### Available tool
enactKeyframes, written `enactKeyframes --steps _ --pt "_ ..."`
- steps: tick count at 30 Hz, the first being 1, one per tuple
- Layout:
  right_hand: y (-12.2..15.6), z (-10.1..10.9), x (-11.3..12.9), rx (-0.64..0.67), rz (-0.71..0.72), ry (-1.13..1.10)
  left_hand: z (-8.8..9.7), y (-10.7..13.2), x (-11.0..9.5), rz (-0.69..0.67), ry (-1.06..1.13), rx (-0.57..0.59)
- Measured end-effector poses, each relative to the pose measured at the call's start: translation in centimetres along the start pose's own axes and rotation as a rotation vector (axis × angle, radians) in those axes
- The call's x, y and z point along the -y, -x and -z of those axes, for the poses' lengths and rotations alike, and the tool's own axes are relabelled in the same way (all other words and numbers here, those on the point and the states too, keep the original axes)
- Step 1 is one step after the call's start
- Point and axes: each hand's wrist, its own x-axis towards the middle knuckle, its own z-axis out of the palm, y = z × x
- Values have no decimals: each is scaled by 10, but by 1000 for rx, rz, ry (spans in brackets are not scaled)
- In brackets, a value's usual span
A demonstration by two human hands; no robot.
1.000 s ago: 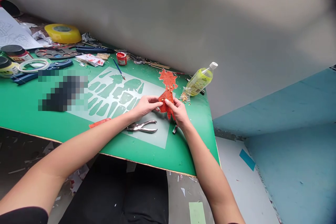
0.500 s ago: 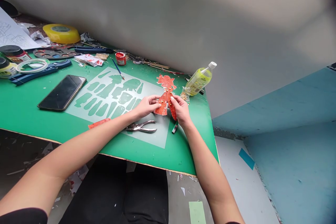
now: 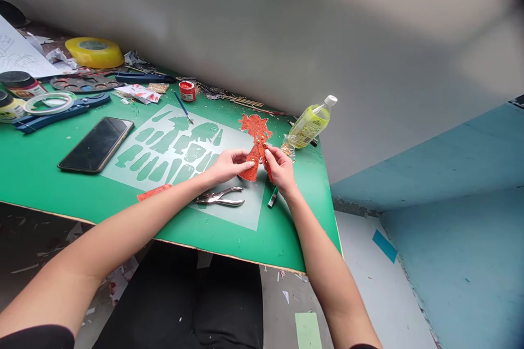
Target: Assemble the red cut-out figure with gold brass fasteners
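Both of my hands hold a red jointed cut-out figure [image 3: 256, 128] with small gold fasteners at its joints. My left hand [image 3: 229, 166] pinches its lower left piece between thumb and fingers. On the other side, my right hand [image 3: 280, 169] grips the lower right piece, hiding part of it. Below the figure lies a translucent stencil sheet [image 3: 245, 215] with several cut-out shapes. Silver hole-punch pliers [image 3: 223, 197] rest on the sheet near my left forearm. A black pen-like stick [image 3: 273, 197] lies under my right hand.
A tilted bottle of yellow-green liquid [image 3: 309, 126] and a small clear bag [image 3: 288, 145] are right of the figure. A phone [image 3: 96, 144], a paintbrush [image 3: 184, 108], a red paint jar [image 3: 187, 91] and yellow tape [image 3: 94, 53] lie left. The green table's front edge [image 3: 229, 258] is near my legs.
The figure has shifted slightly left and turned a little in my hands, its upper part tipping. Both hands keep their hold. Things on the table stay put.
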Motion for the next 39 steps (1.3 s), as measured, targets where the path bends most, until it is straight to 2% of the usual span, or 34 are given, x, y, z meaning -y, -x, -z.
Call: enactKeyframes --steps 8,13,20,31,39 --pt "4 -3 5 -15 38 64 -1 2 -1 30 36 11" --pt "4 -4 2 26 4 11 0 2 1 53 49 18" --pt "0 -1 -6 -11 28 6 2 4 -3 110 39 -12" --pt "0 -1 -4 -74 65 42 1 6 -8 114 -7 -28" --pt "0 -3 -3 -67 59 30 2 5 -7 130 -20 -27"
